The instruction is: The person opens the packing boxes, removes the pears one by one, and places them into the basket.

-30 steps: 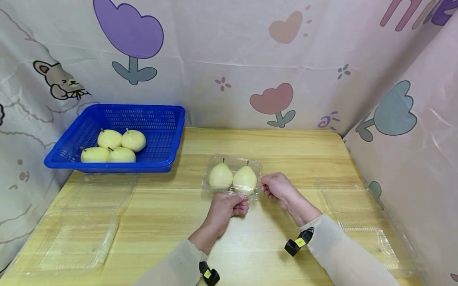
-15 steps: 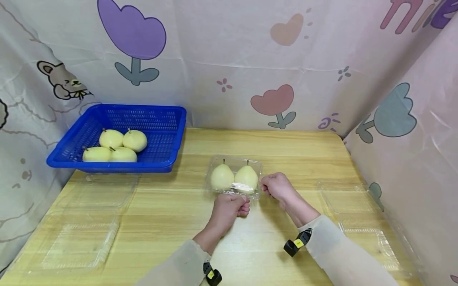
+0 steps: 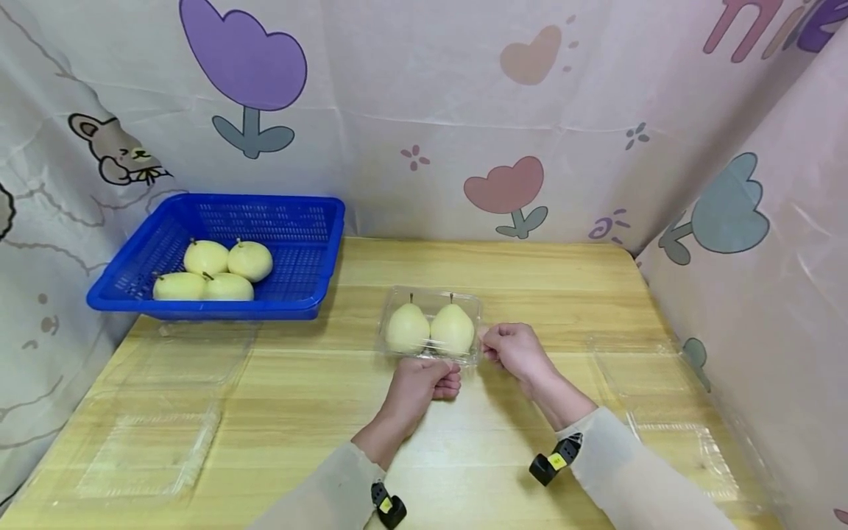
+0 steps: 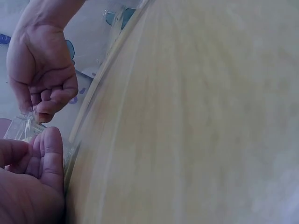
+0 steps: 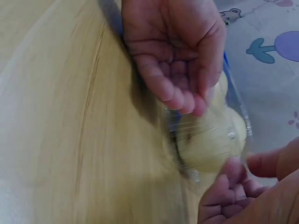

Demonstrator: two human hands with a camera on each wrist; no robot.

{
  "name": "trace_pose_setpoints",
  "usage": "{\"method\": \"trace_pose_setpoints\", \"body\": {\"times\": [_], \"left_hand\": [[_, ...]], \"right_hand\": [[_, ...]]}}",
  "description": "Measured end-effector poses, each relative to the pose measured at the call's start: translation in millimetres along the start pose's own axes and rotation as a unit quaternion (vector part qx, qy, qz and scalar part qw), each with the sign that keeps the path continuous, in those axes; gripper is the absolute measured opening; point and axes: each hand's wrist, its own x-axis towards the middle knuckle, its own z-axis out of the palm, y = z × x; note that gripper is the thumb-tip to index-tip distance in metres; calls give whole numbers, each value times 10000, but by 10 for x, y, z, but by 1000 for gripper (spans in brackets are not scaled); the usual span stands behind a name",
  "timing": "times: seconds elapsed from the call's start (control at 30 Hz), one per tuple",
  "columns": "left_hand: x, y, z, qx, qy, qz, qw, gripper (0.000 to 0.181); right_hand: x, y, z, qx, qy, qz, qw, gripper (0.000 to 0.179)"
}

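Observation:
A clear plastic clamshell box (image 3: 430, 296) with two pale yellow pears (image 3: 408, 328) inside is at the middle of the wooden table. My left hand (image 3: 424, 381) pinches its front edge between thumb and curled forefinger. At the box's right edge, my right hand (image 3: 515, 349) pinches the plastic, its other fingers curled under. The right wrist view has the left hand (image 5: 175, 53) above and the right hand (image 5: 257, 193) below, with the pears (image 5: 205, 144) behind the plastic. In the left wrist view both hands meet at the box's corner (image 4: 21, 126).
At the back left stands a blue basket (image 3: 298, 258) holding several pears (image 3: 249, 260). Open clear plastic boxes lie at the left (image 3: 142, 449) and right (image 3: 682, 427) table sides. A printed curtain (image 3: 411, 88) hangs behind and along both sides.
Over the last half second the box and its pears have shifted slightly left, and its right front corner has risen a little. Both hands keep their pinch.

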Motion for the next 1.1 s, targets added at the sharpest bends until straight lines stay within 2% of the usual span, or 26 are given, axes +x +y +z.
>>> {"method": "trace_pose_setpoints", "body": {"times": [0.13, 0.33, 0.63, 0.77, 0.9, 1.1], "left_hand": [[1, -7, -5, 18, 17, 32, 10000, 28], [-8, -25, -7, 17, 46, 85, 10000, 28], [-1, -31, -8, 36, 2, 69, 10000, 27], [3, -23, -10, 31, -69, 44, 10000, 27], [9, -10, -10, 48, -127, 8, 9999, 26], [15, 5, -8, 28, -141, -61, 9999, 26]], "right_hand": [[-43, 1, -15, -59, -184, -33, 9998, 10], [-87, -17, -33, 25, -342, 113, 9993, 13], [-32, 30, -79, 68, -595, 333, 9976, 16], [17, 25, -86, -139, -315, 144, 9993, 15], [84, -23, -81, -38, 19, 51, 10000, 16], [134, -88, -73, -21, -42, 257, 9997, 23]]}}
